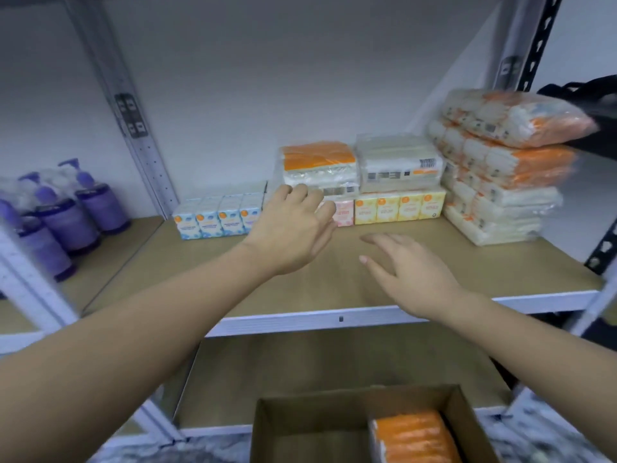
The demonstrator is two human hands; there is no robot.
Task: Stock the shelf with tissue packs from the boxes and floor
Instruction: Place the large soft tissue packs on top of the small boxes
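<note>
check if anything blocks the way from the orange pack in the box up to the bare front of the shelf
Nothing visible does. The orange pack lies uncovered in the open box, and the shelf front is bare; both hands hover over it, holding nothing.

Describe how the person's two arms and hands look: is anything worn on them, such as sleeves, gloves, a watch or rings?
Both arms are bare from the bottom edge of the picture up to the wrists; no sleeve shows. The left hand and the right hand wear no gloves. No watch, bracelet or ring is visible on either. The fingernails look short and unpainted, though the picture is slightly blurred.
</note>
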